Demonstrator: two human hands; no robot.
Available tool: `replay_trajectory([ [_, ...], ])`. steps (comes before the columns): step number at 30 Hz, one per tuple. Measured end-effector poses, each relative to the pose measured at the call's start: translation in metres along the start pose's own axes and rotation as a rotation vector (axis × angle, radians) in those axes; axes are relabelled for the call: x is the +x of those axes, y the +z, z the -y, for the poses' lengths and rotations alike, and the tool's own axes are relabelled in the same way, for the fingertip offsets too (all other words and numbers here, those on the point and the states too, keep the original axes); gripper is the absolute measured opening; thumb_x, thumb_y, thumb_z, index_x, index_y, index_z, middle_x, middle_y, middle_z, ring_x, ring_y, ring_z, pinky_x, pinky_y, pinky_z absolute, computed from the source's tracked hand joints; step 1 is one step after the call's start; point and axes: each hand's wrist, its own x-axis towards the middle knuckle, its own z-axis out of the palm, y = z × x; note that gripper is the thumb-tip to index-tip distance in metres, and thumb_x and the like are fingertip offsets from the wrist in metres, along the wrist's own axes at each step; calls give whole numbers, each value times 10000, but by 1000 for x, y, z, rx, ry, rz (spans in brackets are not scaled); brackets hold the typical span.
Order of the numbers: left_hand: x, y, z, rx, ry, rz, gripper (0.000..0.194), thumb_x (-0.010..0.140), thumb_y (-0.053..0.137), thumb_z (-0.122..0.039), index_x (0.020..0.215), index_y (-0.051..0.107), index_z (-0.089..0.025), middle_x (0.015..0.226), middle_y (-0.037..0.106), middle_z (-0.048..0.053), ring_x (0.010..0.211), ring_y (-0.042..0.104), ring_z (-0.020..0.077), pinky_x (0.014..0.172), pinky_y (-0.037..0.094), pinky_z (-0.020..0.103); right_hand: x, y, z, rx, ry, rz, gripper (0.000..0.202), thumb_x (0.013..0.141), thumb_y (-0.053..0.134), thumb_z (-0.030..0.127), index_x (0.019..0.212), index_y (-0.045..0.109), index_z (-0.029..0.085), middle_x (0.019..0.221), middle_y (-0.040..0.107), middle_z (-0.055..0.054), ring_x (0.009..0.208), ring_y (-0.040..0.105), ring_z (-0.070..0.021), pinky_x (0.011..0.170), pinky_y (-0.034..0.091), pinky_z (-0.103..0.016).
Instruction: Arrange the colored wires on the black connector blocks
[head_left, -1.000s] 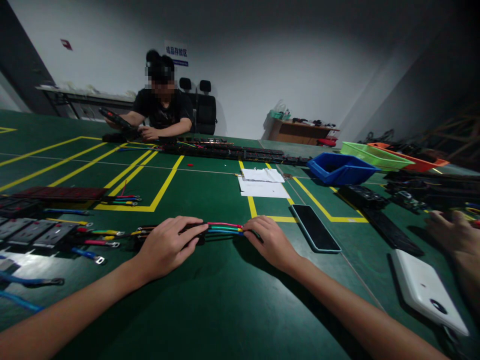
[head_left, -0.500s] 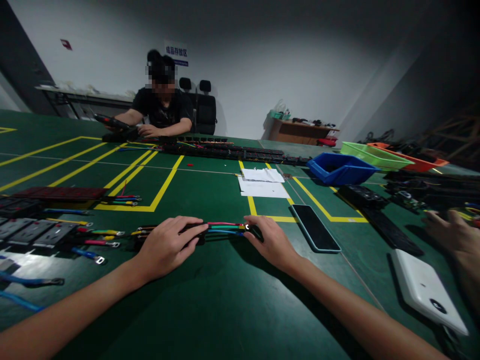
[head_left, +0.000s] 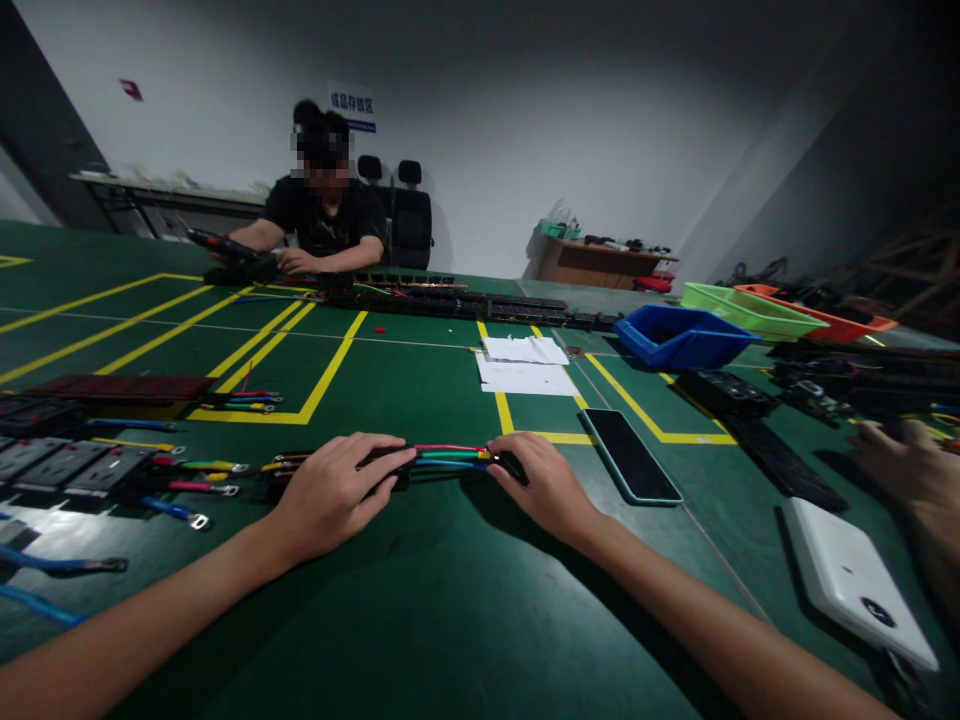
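My left hand (head_left: 334,495) is closed over a dark, narrow wired module (head_left: 281,482) on the green table, hiding most of it. Red, green and blue wires (head_left: 450,457) run out from the module to the right. At their far ends, my right hand (head_left: 541,485) pinches the wire ends between thumb and fingers. The tips themselves are partly hidden by those fingers. Left of my left hand lie grey socket modules (head_left: 112,468), with coloured leads ending in ring terminals (head_left: 199,521).
A phone (head_left: 630,457) and a white power bank (head_left: 855,580) lie to the right, near another person's hand (head_left: 900,465). Beyond are white papers (head_left: 526,375), a blue bin (head_left: 679,338) and a green bin (head_left: 750,308). Across the table a person (head_left: 326,215) holds a dark tool.
My right fingers have closed slightly further over the wire ends, so a shiny terminal tip no longer shows. My left hand stays in place. The other person's hand at right shifts slightly.
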Motion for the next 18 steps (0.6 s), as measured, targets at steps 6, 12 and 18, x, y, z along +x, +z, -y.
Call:
replay_trajectory([
  [6,1,-3,-1,-7,5,-5,389,986,540,-224,1364,624,-256,1281,673,89,1089,658,250,870,553,419,0,-1,2,-10,69,44,85,997,585,235,1079,603,230,985,710,-72,925,665,-249,814,552,-423],
  [12,2,-2,-2,-24,-8,-22,383,986,544,-219,1357,632,-259,1271,677,87,1074,662,238,865,557,406,3,-4,2,-29,-49,-40,96,1002,589,241,1048,673,244,1165,665,-108,1065,630,-265,890,548,-457],
  [18,1,-2,-2,-11,2,-8,381,988,537,-225,1357,629,-257,1270,677,91,1076,661,245,855,555,410,0,-1,2,0,20,11,80,1010,564,239,1071,614,226,1016,697,-81,951,651,-244,833,549,-416],
])
